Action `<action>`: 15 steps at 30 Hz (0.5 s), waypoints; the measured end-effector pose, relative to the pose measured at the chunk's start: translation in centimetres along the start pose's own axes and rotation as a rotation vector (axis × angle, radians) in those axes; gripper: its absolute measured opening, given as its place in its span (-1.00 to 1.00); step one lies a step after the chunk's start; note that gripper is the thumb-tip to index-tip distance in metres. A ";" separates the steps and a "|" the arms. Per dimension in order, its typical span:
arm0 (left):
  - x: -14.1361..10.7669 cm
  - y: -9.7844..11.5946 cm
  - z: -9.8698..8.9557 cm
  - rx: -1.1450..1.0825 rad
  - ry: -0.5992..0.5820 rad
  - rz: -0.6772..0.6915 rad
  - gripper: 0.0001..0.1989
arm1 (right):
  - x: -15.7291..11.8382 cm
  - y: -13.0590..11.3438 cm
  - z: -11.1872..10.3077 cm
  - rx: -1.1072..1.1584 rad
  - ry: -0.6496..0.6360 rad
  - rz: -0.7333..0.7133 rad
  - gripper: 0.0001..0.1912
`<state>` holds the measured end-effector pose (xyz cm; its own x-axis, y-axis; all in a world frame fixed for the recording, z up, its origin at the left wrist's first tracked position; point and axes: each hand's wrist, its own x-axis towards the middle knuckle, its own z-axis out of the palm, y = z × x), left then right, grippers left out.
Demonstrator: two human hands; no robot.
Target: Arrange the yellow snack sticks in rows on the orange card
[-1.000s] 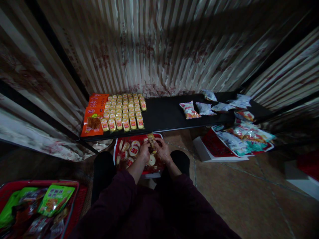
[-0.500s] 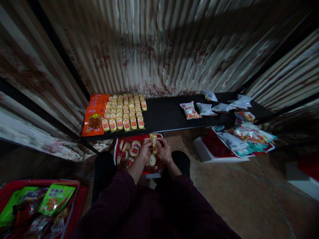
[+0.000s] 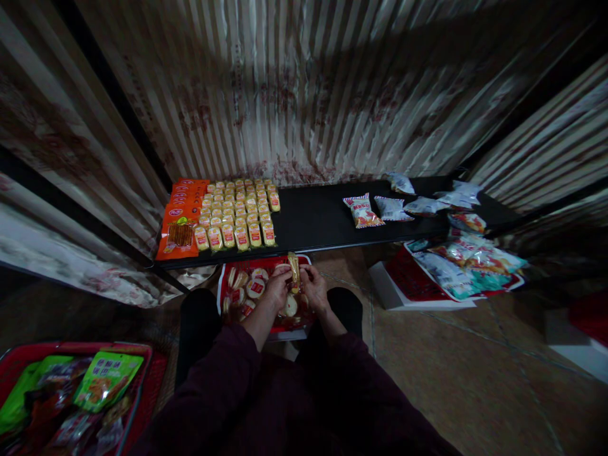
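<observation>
Between my two hands is a small yellow wrapped snack cake (image 3: 294, 271), standing on end above a red basket (image 3: 220, 285). My left hand (image 3: 278, 288) grips it from the left side and my right hand (image 3: 314, 288) from the right, fingers closed. Beneath them the basket holds several round wrapped cakes (image 3: 255, 288) with red labels. On the black shelf (image 3: 308, 218) just beyond, rows of like yellow wrapped cakes (image 3: 241, 235) stand packed close, beside orange snack bags (image 3: 179, 218) at the left end.
White puffed snack bags (image 3: 363, 211) lie on the shelf's right part. Another red basket (image 3: 403, 278), heaped with bags, sits at right on a white box (image 3: 387, 288). At lower left is a red basket (image 3: 154, 380) with green pouches (image 3: 108, 380). A striped curtain (image 3: 294, 95) hangs behind.
The yellow snack cake has turned between my fingers and now shows a narrower side. My hands have barely shifted, and the shelf and baskets look the same.
</observation>
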<state>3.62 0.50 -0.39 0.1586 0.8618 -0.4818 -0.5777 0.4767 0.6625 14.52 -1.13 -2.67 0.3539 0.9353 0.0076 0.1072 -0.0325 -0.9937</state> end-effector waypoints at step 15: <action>0.4 -0.4 -0.1 0.010 -0.002 0.116 -0.79 | -0.5 -1.2 0.3 0.018 0.011 0.005 -0.60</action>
<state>3.83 0.69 -0.91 0.0928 0.9115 -0.4008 -0.5843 0.3757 0.7194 13.88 -1.48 -1.48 0.3651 0.9310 0.0034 0.0885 -0.0311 -0.9956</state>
